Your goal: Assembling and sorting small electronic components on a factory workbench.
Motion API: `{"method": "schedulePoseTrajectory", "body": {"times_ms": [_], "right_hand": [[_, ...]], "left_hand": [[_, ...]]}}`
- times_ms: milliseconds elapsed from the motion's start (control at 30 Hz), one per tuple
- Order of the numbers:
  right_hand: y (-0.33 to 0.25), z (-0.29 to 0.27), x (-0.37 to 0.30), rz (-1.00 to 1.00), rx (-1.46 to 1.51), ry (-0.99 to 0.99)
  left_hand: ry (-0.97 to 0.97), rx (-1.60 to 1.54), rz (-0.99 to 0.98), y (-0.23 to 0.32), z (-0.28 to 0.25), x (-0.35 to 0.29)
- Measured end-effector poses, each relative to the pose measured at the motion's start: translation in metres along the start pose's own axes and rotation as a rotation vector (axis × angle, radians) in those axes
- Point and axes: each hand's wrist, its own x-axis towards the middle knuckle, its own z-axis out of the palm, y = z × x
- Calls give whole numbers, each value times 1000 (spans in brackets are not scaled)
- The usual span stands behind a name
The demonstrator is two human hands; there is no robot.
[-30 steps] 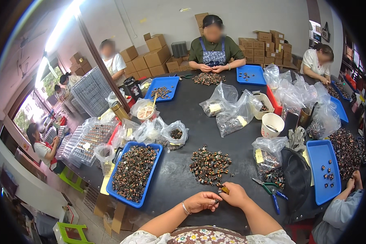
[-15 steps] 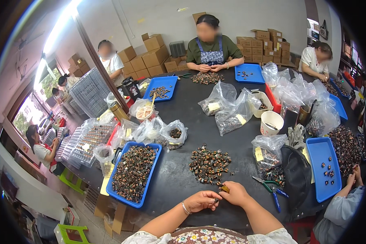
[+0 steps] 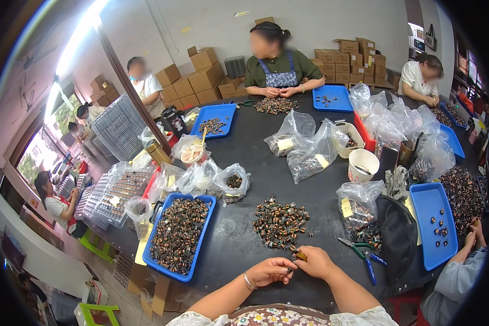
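Here the left grip (image 3: 271, 270) pinches a dark part (image 3: 290, 270); the right grip (image 3: 314, 262) (knuckles up) clamps a yellow piece (image 3: 300, 256)

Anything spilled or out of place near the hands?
Minor: one small stray part lies by itself on the table, right of the central pile of parts and beyond the right hand. It looks odd only for sitting apart; no obvious damage.

Blk table (image 3: 239, 163) w/ blue trays (image 3: 438, 254), sm. parts pile (image 3: 280, 221), clr bags (image 3: 304, 157), hand tools (image 3: 370, 270)
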Motion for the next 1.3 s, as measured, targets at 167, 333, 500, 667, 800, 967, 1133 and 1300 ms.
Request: {"method": "schedulePoseTrajectory", "body": {"times_ms": [167,333,500,667,800,967,1133,1300], "right_hand": [[-7,-3,-2,21,-3,-4],[-1,2,2,35,66,34],[-6,-1,8,120,123,27],[-5,1,15,155,184,34],[-2,8,19,141,260,74],[-4,3,16,197,211,22],[-4,2,18,189,264,8],[-4,0,18,184,235,-29]], "left_hand": [[-53,-37,-13,0,-4,0],[-57,-55,-47,-1,-7,1],[-99,-10,-105,2,-11,3],[-177,84,-188,5,-18,11],[-215,79,-224,9,-17,13],[-227,47,-212,7,-17,15],[-210,20,-211,6,-19,13],[-232,9,-200,8,-21,15]]}}
